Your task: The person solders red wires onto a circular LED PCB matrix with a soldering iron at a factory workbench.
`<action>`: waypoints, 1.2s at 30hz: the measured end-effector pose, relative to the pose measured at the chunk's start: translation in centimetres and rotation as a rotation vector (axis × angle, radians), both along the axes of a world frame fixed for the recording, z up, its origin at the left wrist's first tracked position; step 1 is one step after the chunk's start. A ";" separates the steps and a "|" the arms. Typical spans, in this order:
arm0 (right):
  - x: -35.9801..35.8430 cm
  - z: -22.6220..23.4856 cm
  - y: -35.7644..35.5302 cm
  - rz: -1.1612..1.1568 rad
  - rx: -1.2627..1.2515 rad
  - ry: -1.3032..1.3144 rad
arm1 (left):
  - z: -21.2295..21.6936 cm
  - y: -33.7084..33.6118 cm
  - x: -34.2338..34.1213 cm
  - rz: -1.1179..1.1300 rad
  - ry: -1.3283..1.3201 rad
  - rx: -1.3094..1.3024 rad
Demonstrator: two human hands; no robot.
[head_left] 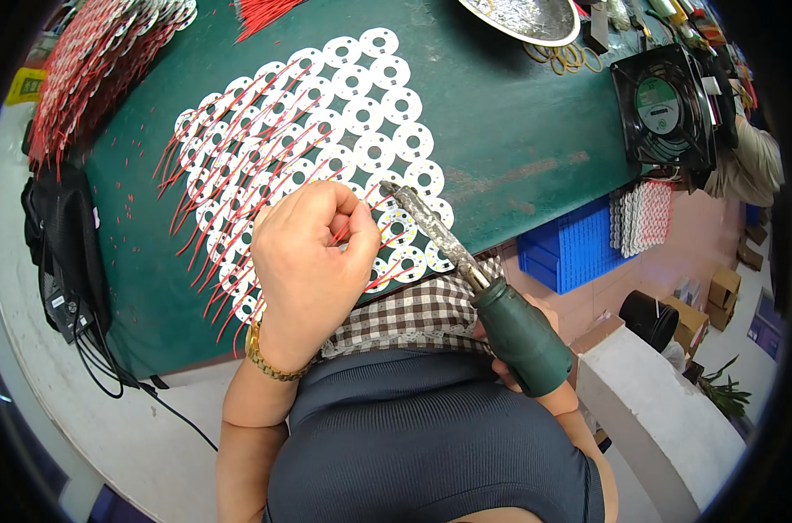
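Note:
My left hand (313, 253), a gold watch on its wrist, hovers over the rows of white ring-shaped LED boards (374, 152). Its thumb and forefinger are pinched on a thin red wire (341, 234). My right hand (548, 314) is wrapped round the green handle of a soldering iron (518, 336), partly hidden behind it. The iron's grey, crusted shaft slants up to the left, and its tip is over the boards just right of my left knuckles; whether it touches one I cannot tell. Red wires trail from many boards on the left side.
A heap of wired boards (108, 78) rises at the far left, near loose red wires (265, 13). A metal bowl (535, 22), rubber bands (566, 59) and a black fan (666, 109) stand at the right. Below the table edge sits a blue crate (566, 248).

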State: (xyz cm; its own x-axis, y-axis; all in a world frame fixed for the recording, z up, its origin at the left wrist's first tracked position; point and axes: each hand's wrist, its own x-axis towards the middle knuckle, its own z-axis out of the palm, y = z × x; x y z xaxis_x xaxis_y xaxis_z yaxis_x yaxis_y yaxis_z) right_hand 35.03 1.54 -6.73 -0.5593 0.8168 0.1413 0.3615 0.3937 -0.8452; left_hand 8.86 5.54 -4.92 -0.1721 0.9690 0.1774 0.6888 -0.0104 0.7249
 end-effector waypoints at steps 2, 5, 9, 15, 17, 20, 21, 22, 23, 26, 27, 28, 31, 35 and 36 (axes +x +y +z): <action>0.2 0.3 0.0 0.002 -0.017 -0.015 | -0.1 0.1 0.1 -0.009 0.007 0.011; 0.0 0.1 0.6 0.050 0.097 -0.056 | -0.3 -0.2 -0.2 0.008 0.021 0.022; 0.2 0.3 0.0 -0.002 0.155 -0.025 | -0.3 -0.2 -0.3 -0.010 0.011 0.005; 1.5 0.5 -1.8 -0.124 -0.045 -0.191 | -0.2 -0.2 -0.2 -0.009 -0.009 -0.005; 1.8 1.0 -2.1 -0.154 -0.262 -0.165 | -0.2 -0.1 -0.2 -0.009 0.005 0.005; 1.2 1.0 -1.3 -0.080 -0.041 -0.092 | -0.2 -0.2 -0.3 -0.004 -0.008 0.022; 1.1 0.9 -1.2 -0.078 -0.042 -0.092 | -0.2 -0.1 -0.3 0.001 -0.021 -0.003; 1.0 0.8 -1.1 -0.065 -0.077 -0.070 | -0.2 -0.1 -0.2 0.007 -0.035 -0.027; 0.9 0.8 -1.0 -0.051 -0.113 -0.048 | -0.2 0.0 -0.2 0.009 -0.035 -0.028; 0.4 0.6 -0.8 -0.060 -0.018 -0.047 | -0.1 0.1 -0.2 0.011 -0.019 -0.031; 0.3 0.5 -0.7 -0.059 -0.018 -0.049 | -0.1 0.1 -0.2 0.011 -0.014 -0.023; 0.3 0.3 -0.5 -0.029 0.015 -0.053 | -0.1 0.1 -0.2 0.010 -0.008 -0.015; 0.4 -0.1 -0.6 -0.007 0.004 -0.045 | -0.3 0.1 -0.3 0.009 -0.018 -0.014; 0.3 0.4 -0.8 -0.033 -0.106 -0.052 | -0.5 0.1 -0.4 0.002 -0.034 0.003; 0.3 0.5 -0.9 -0.033 -0.106 -0.054 | -0.5 0.1 -0.3 0.001 -0.041 0.005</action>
